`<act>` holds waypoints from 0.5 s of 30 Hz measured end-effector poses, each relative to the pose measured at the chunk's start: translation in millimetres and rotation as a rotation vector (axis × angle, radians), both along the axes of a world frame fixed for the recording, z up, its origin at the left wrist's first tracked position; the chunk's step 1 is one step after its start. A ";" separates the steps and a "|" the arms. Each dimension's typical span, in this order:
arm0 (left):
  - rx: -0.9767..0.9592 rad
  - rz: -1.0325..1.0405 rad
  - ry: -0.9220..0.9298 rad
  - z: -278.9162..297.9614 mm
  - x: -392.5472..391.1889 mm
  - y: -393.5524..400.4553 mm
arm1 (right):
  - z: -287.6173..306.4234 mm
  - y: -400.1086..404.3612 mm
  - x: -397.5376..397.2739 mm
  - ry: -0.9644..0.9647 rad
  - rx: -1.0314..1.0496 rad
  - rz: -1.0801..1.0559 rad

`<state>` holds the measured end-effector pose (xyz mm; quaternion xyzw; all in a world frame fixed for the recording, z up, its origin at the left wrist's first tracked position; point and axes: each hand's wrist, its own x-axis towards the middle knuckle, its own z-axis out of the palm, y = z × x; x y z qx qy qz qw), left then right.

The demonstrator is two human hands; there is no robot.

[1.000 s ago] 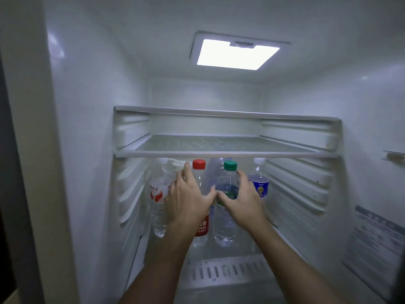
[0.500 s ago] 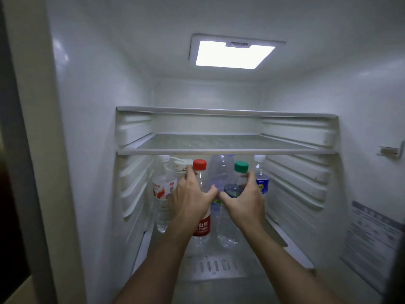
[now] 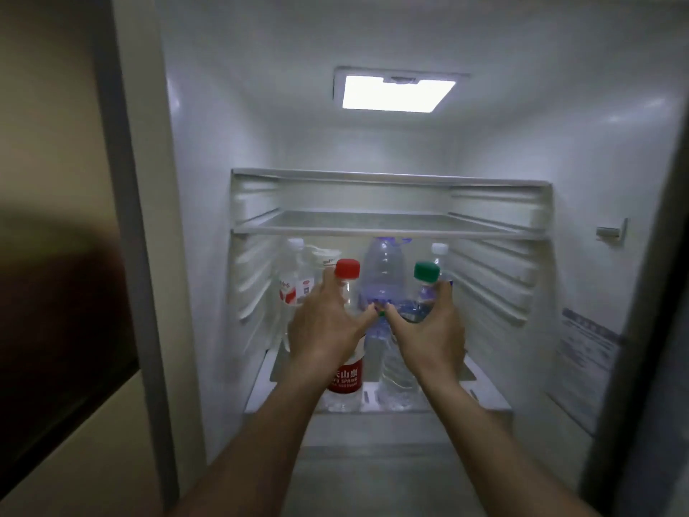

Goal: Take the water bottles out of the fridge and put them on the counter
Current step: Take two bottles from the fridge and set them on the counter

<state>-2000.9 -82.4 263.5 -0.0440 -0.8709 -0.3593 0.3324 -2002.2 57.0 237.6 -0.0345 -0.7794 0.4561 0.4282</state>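
Inside the open fridge, my left hand grips a clear bottle with a red cap and red label. My right hand grips a clear bottle with a green cap, tilted slightly to the right. Both bottles are near the front edge of the lower shelf. Behind them stand a large clear bottle, a white-capped bottle with a red and white label at the left, and a white-capped bottle at the right, mostly hidden.
A glass shelf sits just above the bottle caps. Ribbed fridge walls close in on both sides. A lamp glows in the ceiling. A beige cabinet front is at the left, and a label sticker is on the right wall.
Both hands have closed on the red-capped and green-capped bottles and drawn them forward toward the shelf's front edge. The view has pulled back from the fridge.
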 end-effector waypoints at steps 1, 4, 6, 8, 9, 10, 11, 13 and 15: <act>0.002 -0.003 0.007 -1.3 7.2 -0.2 | -0.8 1.0 5.3 -0.008 -0.002 0.012; -0.001 -0.017 0.062 -5.2 30.4 0.7 | -1.3 3.1 23.2 -0.047 -0.015 0.041; -0.011 -0.017 0.089 -7.6 46.8 2.2 | -2.7 3.7 36.9 -0.051 0.002 0.056; -0.009 -0.015 0.098 -11.0 62.6 3.0 | -5.5 4.9 51.0 -0.056 0.029 0.074; -0.006 -0.016 0.098 -13.6 70.3 3.2 | -7.3 5.6 58.1 -0.059 0.039 0.085; -0.004 -0.016 0.094 -16.7 77.9 3.1 | -9.0 6.5 65.2 -0.063 0.051 0.092; -0.003 -0.014 0.086 -19.8 85.3 3.3 | -10.4 7.0 72.6 -0.068 0.058 0.095; -0.009 -0.021 0.063 -25.4 100.2 3.8 | -13.4 8.1 87.5 -0.076 0.059 0.106; -0.016 -0.026 0.049 -29.8 114.2 4.2 | -15.6 9.1 101.9 -0.092 0.050 0.118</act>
